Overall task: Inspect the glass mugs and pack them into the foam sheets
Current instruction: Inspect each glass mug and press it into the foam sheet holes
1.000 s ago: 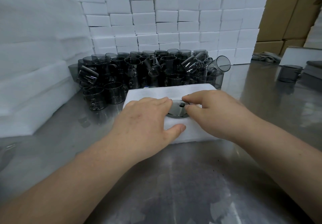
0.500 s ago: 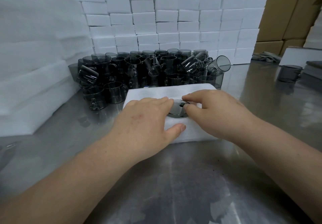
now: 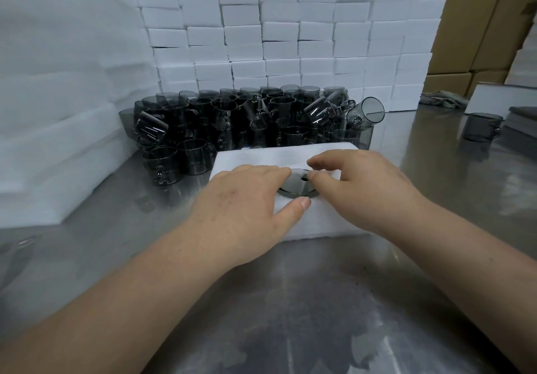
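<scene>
Steel table (image 3: 290, 301); mug (image 3: 296, 186) in foam (image 3: 261, 158) between left grip (image 3: 247, 199), right grip (image 3: 363, 187)

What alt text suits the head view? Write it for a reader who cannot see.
A person's left hand and right hand rest on a white foam block on a steel table, flanking a grey glass mug sunk into it. Behind lie a pile of grey mugs and a wall of stacked foam blocks.

Steel table (image 3: 290, 309), cardboard boxes (image 3: 479, 24) behind.
</scene>
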`<state>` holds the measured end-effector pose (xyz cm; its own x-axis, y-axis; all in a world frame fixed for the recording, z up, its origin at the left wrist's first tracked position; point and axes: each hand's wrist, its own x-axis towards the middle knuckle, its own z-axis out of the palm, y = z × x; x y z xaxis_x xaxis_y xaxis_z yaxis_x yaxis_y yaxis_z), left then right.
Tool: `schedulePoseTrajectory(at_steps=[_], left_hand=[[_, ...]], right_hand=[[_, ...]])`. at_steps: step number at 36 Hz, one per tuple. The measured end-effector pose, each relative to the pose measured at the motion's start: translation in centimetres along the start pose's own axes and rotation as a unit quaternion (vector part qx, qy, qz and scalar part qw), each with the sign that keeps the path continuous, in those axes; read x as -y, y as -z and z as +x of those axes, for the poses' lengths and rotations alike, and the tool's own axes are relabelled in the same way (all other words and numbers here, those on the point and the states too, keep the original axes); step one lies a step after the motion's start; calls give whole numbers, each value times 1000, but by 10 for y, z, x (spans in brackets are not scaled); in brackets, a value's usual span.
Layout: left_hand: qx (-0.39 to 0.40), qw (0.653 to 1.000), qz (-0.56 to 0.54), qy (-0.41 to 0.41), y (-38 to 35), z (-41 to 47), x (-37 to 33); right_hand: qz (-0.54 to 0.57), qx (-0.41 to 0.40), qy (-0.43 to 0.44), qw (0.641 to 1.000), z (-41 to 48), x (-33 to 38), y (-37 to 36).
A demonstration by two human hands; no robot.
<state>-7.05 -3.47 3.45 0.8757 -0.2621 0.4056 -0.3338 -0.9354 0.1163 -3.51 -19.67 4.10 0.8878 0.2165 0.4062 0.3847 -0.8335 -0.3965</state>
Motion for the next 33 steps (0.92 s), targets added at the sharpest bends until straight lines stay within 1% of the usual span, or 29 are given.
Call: schedulePoseTrajectory(at_steps=[12,19,23,26,29,31,32,33], left_hand=[[11,999,-13,27,-1,4,1],[3,999,-20,37,2,8,-1],[23,998,-17,53,4,16,2],[21,996,-47,71,7,23,5],[-6,982,-157,110,11,37,15],[-59,965,-217,137,13,53,29],[-88,961,-216,150,13,61,39],[-111,962,-185,167,13,70,50]], right_hand=[[-25,-10,11,1000,1,1,-3],[-35,-15,17,999,0,1,-4],[-39,-10,15,999,0,2,-4],[-39,-7,14,999,0,2,-3],[-37,-7,8,999,0,2,-3],[-37,-3,3,999,0,1,-3],[-37,-2,3,999,0,1,-3],[-35,-2,3,999,0,1,-3]])
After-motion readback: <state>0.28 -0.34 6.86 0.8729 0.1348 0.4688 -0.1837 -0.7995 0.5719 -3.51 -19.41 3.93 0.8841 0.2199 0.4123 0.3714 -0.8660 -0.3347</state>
